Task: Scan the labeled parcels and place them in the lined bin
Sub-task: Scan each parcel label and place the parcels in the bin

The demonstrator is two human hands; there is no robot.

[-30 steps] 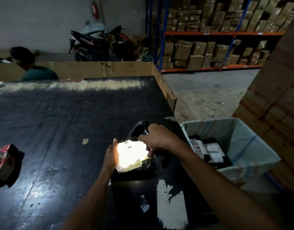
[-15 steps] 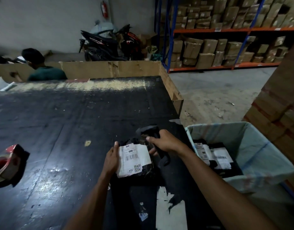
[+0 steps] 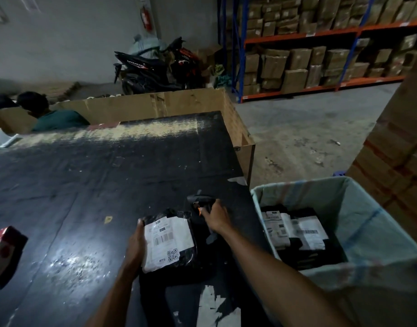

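Here, low in the middle of the frame, a black parcel [image 3: 179,253] lies on the dark table [image 3: 85,185], its white label [image 3: 168,241] facing up with a barcode and a QR code. The left hand [image 3: 136,246] holds the parcel by its left edge: the thumb lies over the upper left corner, and the other fingers are hidden beneath, so their spread cannot be told. Just right of and above the parcel, the right hand [image 3: 215,217] grips the scanner [image 3: 199,201], fingers curled round its handle, the head pointing toward the upper left. The scanner's head is apart from the label.

At the lower right stands the bin [image 3: 358,218], lined with pale green plastic, beside the table's right edge. Several black parcels with white labels [image 3: 297,232] lie inside it.

At the left edge a red tape roll [image 3: 3,246] rests on the table. Beyond the table's far edge are a large cardboard box [image 3: 155,105] and a seated person [image 3: 54,116]; a motorbike [image 3: 151,67] and shelves [image 3: 320,55] of cartons fill the top.
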